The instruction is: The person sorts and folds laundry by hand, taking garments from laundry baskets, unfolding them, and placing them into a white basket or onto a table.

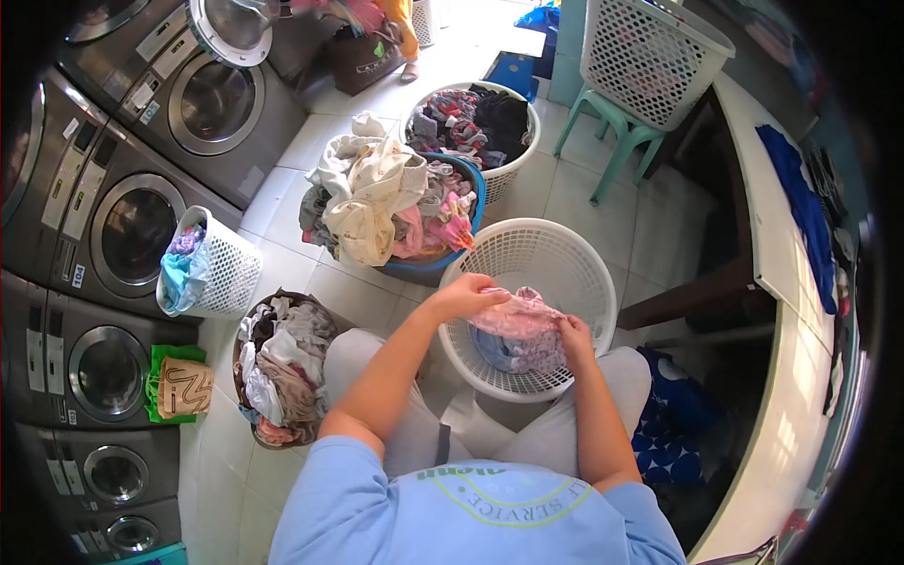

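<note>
Over a white round laundry basket (603, 282) between my knees, both hands hold a pink patterned cloth (521, 318). My left hand (463, 298) pinches its upper left end. The right end of the cloth is in the closed fingers of my right hand (575, 339). Beneath the cloth, a few light blue and lilac patterned clothes (504, 354) lie in the bottom of the basket. A blue basket (478, 193) heaped with cream, grey and pink clothes stands just beyond my left hand.
Stacked washing machines (139, 226) line the left side. Nearby are a brown basket of clothes (282, 367), a white basket (226, 273), and another full basket (532, 141). A green stool (612, 132) holds a white basket. Another person's leg (402, 33) shows at the top.
</note>
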### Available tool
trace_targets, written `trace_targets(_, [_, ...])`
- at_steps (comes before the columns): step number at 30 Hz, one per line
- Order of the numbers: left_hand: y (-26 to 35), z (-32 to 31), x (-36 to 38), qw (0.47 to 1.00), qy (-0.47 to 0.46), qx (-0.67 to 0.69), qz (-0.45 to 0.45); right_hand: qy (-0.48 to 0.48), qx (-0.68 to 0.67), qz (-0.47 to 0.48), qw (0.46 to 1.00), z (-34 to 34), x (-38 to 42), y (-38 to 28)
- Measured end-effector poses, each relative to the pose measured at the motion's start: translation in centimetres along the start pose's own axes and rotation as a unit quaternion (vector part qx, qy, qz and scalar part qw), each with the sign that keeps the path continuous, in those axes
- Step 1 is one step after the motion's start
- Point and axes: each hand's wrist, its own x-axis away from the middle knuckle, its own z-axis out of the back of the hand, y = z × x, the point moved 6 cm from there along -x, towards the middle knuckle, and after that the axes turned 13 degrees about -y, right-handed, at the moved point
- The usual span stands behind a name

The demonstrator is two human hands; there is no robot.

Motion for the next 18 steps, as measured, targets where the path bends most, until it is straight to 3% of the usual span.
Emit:
trace_targets(1, [-0.6, 0.7, -0.2, 1.0, -0.004, -0.001, 0.002, 0.035, 0.012, -0.013, 0.999, 0.3, 0.1, -0.2])
trace_targets(3, [-2.0, 3.8, -0.1, 0.962, 0.159, -0.208, 0.078, 0.046, 0.005, -0.003, 0.999, 0.2, 0.1, -0.5])
trace_targets(4, [-1.2, 3.7, 0.4, 0.963, 0.147, -0.212, 0.078, 0.052, 0.007, 0.008, 0.999, 0.3, 0.3, -0.7])
trace_targets(6, [0.4, 3.6, 1.7, 0.988, 0.134, 0.059, 0.043, 0.049, -0.011, 0.024, 0.998, -0.5, 0.7, -1.9])
trace_targets(10, [-0.4, 4.7, 1.1, 0.985, 0.161, 0.048, -0.05, 0.029, -0.053, 0.061, 0.996, -0.4, -0.1, -1.1])
trace_targets(12, [0.2, 5.6, 1.3, 0.95, 0.237, 0.078, -0.186, 0.034, -0.009, 0.049, 0.998, 0.3, -0.6, -0.6])
trace_targets(14, [1.1, 4.7, 1.2, 0.953, 0.206, 0.109, -0.194, 0.039, 0.035, 0.026, 0.998, 0.2, -0.1, -0.4])
trace_targets(16, [1.0, 4.4, 0.6, 0.955, 0.186, 0.127, -0.192, -0.019, -0.165, 0.0, 0.986, -1.2, -0.1, -0.4])
trace_targets(17, [0.6, 4.3, 0.4, 0.956, 0.182, 0.131, -0.191, -0.013, -0.164, -0.002, 0.986, -1.3, 0.2, -0.5])
trace_targets(18, [0.7, 4.5, 0.6, 0.959, 0.225, -0.003, -0.172, -0.013, -0.175, 0.007, 0.984, -1.5, 0.3, -0.9])
